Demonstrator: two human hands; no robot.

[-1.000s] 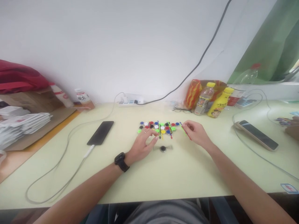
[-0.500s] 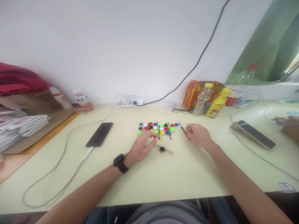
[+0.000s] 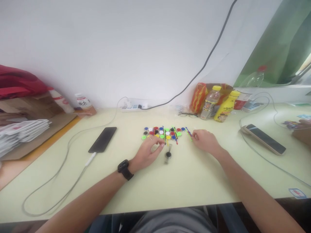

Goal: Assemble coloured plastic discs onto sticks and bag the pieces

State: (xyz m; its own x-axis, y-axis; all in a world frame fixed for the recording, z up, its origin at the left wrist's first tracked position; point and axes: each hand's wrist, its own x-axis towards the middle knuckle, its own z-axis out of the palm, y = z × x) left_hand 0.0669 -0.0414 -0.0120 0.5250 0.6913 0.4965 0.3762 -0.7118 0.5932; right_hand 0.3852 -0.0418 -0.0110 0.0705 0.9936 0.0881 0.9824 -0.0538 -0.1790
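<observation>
A cluster of small coloured discs (image 3: 162, 132) with thin coloured sticks across them lies mid-table. My left hand (image 3: 148, 152), with a black watch on the wrist, rests just in front of the cluster, fingers curled and tips close together beside a small black spinner (image 3: 167, 154). My right hand (image 3: 205, 141) lies to the right of the cluster and pinches a bundle of coloured sticks (image 3: 189, 133) whose ends point toward the discs.
A black phone (image 3: 102, 139) on a white cable lies left. Another phone (image 3: 264, 143) lies right. Bottles (image 3: 225, 110) and a snack bag stand at the back wall by a power strip (image 3: 134, 105). Stacked white packets (image 3: 23, 129) sit far left. Another person's hand (image 3: 302, 131) shows at the right edge.
The black spinner has turned, its blurred arm swinging from sideways to nearly upright. My right hand has lowered slightly with the sticks; my left hand has stayed in place.
</observation>
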